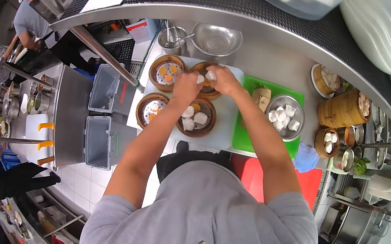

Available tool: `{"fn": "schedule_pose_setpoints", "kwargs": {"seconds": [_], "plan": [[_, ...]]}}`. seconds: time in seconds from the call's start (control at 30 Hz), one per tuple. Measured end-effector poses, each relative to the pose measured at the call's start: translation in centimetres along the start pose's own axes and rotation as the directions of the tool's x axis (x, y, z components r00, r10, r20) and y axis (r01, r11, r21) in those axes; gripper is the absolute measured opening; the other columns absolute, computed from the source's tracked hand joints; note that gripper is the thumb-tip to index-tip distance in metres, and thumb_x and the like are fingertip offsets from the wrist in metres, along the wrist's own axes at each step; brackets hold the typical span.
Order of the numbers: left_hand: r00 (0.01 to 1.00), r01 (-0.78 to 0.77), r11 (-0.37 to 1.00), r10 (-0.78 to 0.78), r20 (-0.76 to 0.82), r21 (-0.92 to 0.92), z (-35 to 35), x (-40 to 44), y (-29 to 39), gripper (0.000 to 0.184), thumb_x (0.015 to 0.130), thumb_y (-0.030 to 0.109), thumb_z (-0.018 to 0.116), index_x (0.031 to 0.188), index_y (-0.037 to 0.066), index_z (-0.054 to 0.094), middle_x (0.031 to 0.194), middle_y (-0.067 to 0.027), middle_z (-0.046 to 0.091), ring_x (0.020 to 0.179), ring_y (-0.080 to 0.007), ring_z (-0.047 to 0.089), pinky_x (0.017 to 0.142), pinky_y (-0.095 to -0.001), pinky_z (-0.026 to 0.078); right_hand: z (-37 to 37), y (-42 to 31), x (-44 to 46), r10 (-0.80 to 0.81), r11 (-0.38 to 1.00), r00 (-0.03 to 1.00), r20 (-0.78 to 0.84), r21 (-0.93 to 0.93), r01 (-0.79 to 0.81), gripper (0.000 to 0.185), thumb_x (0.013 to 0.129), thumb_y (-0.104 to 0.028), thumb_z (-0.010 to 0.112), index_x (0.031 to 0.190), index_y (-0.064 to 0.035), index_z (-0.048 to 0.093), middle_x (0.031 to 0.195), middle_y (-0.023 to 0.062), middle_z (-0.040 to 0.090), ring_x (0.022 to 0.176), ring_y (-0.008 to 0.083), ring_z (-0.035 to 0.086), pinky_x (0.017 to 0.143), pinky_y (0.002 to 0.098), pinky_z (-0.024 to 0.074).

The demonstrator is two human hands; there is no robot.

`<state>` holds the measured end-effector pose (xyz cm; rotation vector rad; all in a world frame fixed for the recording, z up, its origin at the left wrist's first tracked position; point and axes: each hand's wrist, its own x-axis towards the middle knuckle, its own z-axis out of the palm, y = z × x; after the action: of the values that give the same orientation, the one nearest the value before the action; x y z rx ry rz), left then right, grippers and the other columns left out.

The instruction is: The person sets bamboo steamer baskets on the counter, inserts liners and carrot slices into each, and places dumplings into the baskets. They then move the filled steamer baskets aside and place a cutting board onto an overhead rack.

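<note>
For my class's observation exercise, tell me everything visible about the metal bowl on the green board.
The bowl is round, shiny and apparently steel. It sits upright on the board, right of the tan block, holding several white pieces with some inner wall bare. Neither the left hand nor the right hand touches it.

White board [227,122]: 1. Green board [242,140]: 1. Steamers [151,75] on white: 4. Bowl [300,119] on green: 1. Grey tubs [98,141]: 2.

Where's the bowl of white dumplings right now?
Head view, right of center: the bowl is on the green board, just right of the white board.
</note>
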<state>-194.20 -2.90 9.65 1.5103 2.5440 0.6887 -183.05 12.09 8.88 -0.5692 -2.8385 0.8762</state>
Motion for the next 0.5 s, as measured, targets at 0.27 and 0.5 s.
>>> {"fn": "schedule_pose_setpoints", "kwargs": {"seconds": [0.27, 0.5], "plan": [[0.996, 0.084, 0.991, -0.088, 0.031, 0.101, 2.4, 0.6, 1.2, 0.029, 0.083, 0.024, 0.077, 0.097, -0.001, 0.071, 0.095, -0.0236, 0.073, 0.091, -0.0390, 0.073, 0.079, -0.0471, 0.061, 2.6, 1.5, -0.7, -0.083, 0.997, 0.986, -0.142, -0.004, 0.083, 0.061, 0.075, -0.010, 0.080, 0.132, -0.0016, 0.059, 0.126, 0.0248, 0.063, 0.117, 0.0429, 0.060, 0.102, 0.0481, 0.0495], [1.000, 0.010, 0.990, -0.011, -0.002, -0.138, 1.3, -0.6, 0.0, 0.040, 0.088, 0.031, 0.074, 0.110, -0.001, 0.066, 0.094, -0.0224, 0.074, 0.086, -0.0408, 0.072, 0.074, -0.0488, 0.059, -4.3, -2.8, -9.0, 0.020, 0.997, 0.888, -0.460, 0.074, 0.016, 0.046, 0.087, -0.019, 0.073, 0.130, -0.0046, 0.063, 0.124, 0.0212, 0.064, 0.113, 0.0392, 0.063, 0.097, 0.0460, 0.0522]]}}
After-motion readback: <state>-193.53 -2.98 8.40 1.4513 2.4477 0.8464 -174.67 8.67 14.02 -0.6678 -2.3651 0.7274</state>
